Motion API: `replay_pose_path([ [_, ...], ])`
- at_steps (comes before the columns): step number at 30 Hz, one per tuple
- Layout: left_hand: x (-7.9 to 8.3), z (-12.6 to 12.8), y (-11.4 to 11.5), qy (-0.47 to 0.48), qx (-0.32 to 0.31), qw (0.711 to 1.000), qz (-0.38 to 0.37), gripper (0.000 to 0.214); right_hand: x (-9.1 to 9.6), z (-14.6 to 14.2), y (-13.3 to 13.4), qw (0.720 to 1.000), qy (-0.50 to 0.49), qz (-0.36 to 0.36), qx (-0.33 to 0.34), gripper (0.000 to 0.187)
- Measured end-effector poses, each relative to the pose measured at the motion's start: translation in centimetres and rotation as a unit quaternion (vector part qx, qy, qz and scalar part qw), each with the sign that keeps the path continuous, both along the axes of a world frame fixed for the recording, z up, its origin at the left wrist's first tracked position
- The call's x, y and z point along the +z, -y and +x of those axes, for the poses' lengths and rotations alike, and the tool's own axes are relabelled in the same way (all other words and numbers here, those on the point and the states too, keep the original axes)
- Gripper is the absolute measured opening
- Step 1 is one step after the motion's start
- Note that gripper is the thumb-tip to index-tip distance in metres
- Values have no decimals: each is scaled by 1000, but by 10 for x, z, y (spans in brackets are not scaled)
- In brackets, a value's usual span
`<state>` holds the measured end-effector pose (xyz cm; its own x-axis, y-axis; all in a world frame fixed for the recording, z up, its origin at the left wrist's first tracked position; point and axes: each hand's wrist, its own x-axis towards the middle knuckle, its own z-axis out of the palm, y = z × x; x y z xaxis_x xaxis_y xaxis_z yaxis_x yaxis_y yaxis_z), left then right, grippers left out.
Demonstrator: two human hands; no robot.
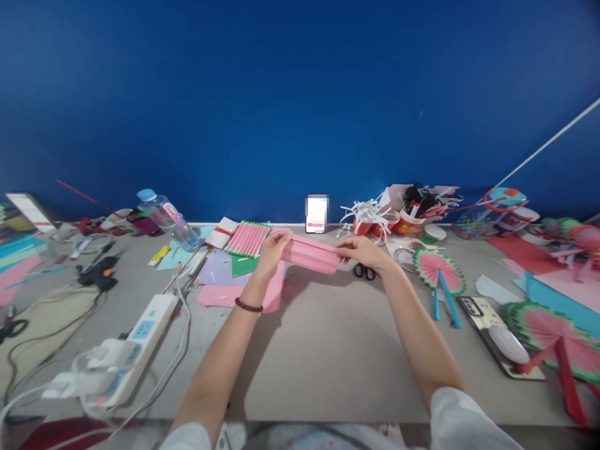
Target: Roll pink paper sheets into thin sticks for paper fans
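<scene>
A sheet of pink paper (310, 255) with folds along its length is held up between my two hands above the desk. My left hand (275, 249) pinches its left end, a dark red bead bracelet (249, 305) on the wrist. At the paper's upper right corner, my right hand (359, 251) grips with thumb and fingers. Behind my left hand lies a pleated pink paper piece with green edges (248, 239). Black-handled scissors (364, 271) rest on the desk just below my right hand. Pink sheets (225, 295) lie under my left wrist.
A phone (317, 214) stands against the blue wall. To the left are a plastic bottle (169, 219) and a power strip (145, 344) with cables. Toward the right lie a round paper fan (439, 272), another fan (553, 331), a phone (478, 312) and a white mouse (509, 344).
</scene>
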<state>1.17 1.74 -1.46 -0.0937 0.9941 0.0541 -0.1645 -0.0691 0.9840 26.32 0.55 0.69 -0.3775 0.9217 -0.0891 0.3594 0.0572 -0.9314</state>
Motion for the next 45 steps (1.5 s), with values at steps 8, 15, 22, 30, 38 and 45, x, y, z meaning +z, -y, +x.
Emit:
replay_pose_path([
  [8,7,-12,0,-51,-94,994,-15,50,-8,3,-6,998,4,43,-55,27],
  [15,-4,-12,-5,-143,-77,986,29,41,-8,-3,-5,989,49,86,-106,18],
  [22,-7,-7,-4,-163,-58,982,76,31,-13,-17,-5,976,70,94,-182,17],
  [30,-7,-11,-4,-185,-88,975,87,28,-15,-17,-6,975,47,111,-185,23],
  [38,-9,-17,-8,-208,-147,965,62,27,-9,-11,-6,979,-39,55,-193,34],
  [45,-2,-12,-2,-128,-146,980,-46,33,-16,-12,-8,975,-58,54,-206,40],
])
